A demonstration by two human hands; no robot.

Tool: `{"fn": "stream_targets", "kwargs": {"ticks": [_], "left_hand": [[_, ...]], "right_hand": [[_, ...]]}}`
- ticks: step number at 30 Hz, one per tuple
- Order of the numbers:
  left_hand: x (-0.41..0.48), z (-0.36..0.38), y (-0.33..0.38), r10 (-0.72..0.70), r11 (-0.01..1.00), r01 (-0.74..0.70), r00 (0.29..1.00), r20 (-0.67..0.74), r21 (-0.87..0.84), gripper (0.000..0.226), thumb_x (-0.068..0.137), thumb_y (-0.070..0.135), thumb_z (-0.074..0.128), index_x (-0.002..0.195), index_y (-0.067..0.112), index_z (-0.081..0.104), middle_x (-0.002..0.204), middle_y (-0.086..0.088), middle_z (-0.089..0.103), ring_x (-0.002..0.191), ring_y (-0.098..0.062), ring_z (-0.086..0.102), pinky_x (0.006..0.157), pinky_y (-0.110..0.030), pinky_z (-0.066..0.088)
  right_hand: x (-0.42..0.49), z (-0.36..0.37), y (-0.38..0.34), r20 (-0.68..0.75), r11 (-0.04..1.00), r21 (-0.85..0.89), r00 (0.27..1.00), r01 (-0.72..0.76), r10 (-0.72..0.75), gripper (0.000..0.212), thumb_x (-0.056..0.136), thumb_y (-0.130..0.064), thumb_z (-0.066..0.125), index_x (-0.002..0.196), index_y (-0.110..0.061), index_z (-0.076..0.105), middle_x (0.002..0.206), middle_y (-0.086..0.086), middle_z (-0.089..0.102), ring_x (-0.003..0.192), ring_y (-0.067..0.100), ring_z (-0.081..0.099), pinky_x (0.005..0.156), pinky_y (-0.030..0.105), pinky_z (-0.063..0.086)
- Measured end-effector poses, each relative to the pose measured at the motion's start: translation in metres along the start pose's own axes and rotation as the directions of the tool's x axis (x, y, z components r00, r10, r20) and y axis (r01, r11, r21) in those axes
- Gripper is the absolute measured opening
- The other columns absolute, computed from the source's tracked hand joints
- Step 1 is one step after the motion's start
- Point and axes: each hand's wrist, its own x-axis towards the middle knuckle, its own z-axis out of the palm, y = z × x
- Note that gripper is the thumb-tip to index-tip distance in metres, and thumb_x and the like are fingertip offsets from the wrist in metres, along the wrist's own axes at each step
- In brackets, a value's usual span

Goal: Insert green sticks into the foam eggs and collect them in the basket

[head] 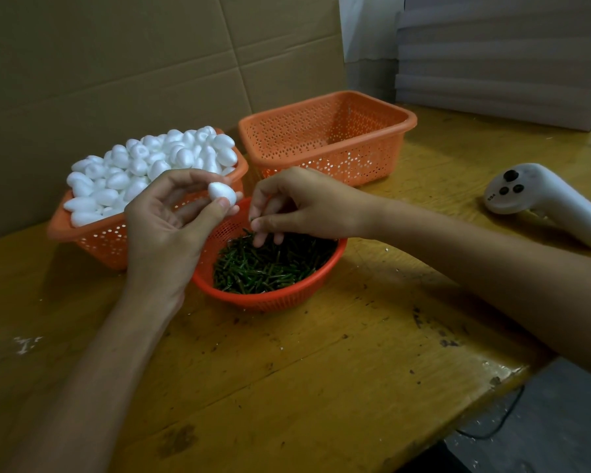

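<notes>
Left hand (164,227), egg (221,193); right hand (297,203), stick (253,220); bowl (270,299) of sticks (270,264) below

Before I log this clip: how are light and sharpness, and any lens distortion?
Head view: dim, warm light; the heaped eggs wash out to near-flat white, the green sticks merge into a dark mass. Same view: the wide lens stretches both forearms toward the corners; the left hand and right hand look sharp.
</notes>
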Motion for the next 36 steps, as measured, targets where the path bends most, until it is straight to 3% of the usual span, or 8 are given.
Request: {"fn": "stream_targets", "kwargs": {"ticks": [12,17,28,36], "left_hand": [[-0.0011,0.0011,0.0025,-0.004,1.000,0.005,1.000,-0.005,0.031,0.034,0.087,-0.002,0.081,0.118,0.010,0.072,0.116,-0.009,0.077,0.103,-0.031,0.078,0.088,-0.036,0.064],[-0.0019,0.0002,0.0015,0.013,1.000,-0.013,1.000,0.010,0.015,0.030,0.083,-0.001,0.085,0.107,0.010,0.072,0.113,-0.011,0.078,0.108,-0.033,0.076,0.094,-0.045,0.063],[-0.0006,-0.0041,0.0012,0.050,0.999,-0.050,0.997,0.058,-0.015,0.030,0.083,-0.006,0.083,0.101,0.011,0.065,0.115,-0.016,0.076,0.112,-0.036,0.075,0.096,-0.046,0.061],[-0.0010,-0.0020,0.0032,0.054,0.999,-0.054,0.997,0.056,-0.004,0.044,0.077,-0.005,0.088,0.110,0.008,0.062,0.114,-0.014,0.077,0.109,-0.035,0.076,0.092,-0.040,0.062]], "right_hand": [[0.0012,0.0005,0.0011,-0.002,1.000,0.005,1.000,0.002,-0.002,0.007,0.099,-0.015,0.069,0.100,-0.008,0.068,0.089,-0.003,0.081,0.074,0.018,0.076,0.078,0.022,0.056],[0.0010,0.0009,0.0005,-0.002,1.000,0.004,1.000,0.005,-0.005,0.005,0.099,-0.014,0.069,0.099,-0.009,0.068,0.089,-0.002,0.081,0.073,0.020,0.075,0.078,0.024,0.057],[0.0007,0.0011,-0.0006,-0.004,1.000,-0.012,1.000,0.007,-0.007,0.006,0.099,-0.014,0.070,0.099,-0.008,0.068,0.089,-0.001,0.081,0.072,0.019,0.075,0.078,0.025,0.057],[0.0007,0.0011,0.0001,0.001,1.000,-0.019,1.000,0.007,-0.007,0.006,0.098,-0.015,0.070,0.099,-0.009,0.068,0.088,-0.003,0.081,0.073,0.017,0.075,0.079,0.026,0.058]]}}
